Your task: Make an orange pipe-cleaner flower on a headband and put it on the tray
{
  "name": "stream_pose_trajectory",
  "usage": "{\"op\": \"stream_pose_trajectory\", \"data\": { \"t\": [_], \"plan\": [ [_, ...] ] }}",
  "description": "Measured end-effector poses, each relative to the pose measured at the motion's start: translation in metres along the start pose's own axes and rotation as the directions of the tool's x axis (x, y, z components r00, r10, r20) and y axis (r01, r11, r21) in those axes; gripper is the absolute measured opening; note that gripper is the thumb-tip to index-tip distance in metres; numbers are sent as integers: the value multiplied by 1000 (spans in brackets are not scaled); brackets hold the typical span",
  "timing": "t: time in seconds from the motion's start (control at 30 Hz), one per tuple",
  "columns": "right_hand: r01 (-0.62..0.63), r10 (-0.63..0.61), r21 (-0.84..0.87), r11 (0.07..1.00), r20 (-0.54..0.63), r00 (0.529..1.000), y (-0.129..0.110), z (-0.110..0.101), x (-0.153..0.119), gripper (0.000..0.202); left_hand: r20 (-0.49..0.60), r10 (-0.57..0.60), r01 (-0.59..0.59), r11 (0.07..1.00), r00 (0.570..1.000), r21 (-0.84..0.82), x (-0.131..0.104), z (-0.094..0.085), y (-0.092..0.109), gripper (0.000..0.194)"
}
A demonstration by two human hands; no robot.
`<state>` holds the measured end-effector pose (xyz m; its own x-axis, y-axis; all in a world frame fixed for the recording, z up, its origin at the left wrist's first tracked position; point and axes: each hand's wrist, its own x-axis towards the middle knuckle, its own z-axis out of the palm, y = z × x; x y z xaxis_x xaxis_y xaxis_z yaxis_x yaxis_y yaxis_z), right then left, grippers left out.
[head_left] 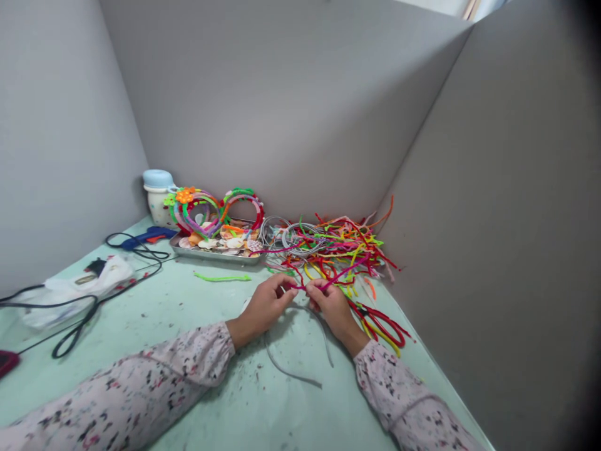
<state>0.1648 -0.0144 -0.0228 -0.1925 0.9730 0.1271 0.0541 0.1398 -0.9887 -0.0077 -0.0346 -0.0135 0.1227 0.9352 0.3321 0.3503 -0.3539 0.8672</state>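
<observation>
A magenta pipe cleaner [348, 270] is stretched between my hands, with its longer end pointing up to the right. My left hand [268, 304] pinches one part of it between thumb and fingers. Close by, my right hand [332, 308] grips it a short way along. Below the hands, a thin grey headband [292, 374] lies on the table, its ends toward me and its upper curve partly hidden by my left hand. Just beyond my fingers starts a tangled heap of coloured pipe cleaners [359, 241].
A metal tray [216, 255] holds shells and several fuzzy decorated headbands [185, 195]. Grey wire-like loops [300, 239] lie beside it. Leftward are a jar [158, 199], a blue glue gun [146, 239], a black cable [96, 304] and a plastic bag [110, 275]. Grey panels enclose the table.
</observation>
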Motion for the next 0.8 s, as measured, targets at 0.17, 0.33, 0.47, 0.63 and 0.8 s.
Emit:
{"op": "stream_pose_trajectory", "data": {
  "t": [0.17, 0.33, 0.47, 0.63, 0.8],
  "plan": [
    [-7, 7, -1, 1000, 4, 1000, -6, 0, -1, 26, -21, 98, -95, 988, 995, 121, -1, 1, 2, 12],
    [-27, 27, 2, 1000, 38, 999, -4, 0, -1, 31, 1, 87, -87, 992, 996, 97, -2, 2, 1, 13],
    [-12, 15, -36, 999, 88, 996, -3, -1, 0, 30, 21, 69, -70, 996, 997, 62, -4, 2, 2, 14],
    [8, 2, -78, 997, 135, 991, -1, -2, 0, 30, 35, 37, -38, 999, 999, 37, -3, 2, 3, 18],
    [29, -18, -98, 995, 115, 993, 1, -2, 0, 27, 45, 23, -23, 1000, 999, 16, -3, 2, 3, 23]
  ]
}}
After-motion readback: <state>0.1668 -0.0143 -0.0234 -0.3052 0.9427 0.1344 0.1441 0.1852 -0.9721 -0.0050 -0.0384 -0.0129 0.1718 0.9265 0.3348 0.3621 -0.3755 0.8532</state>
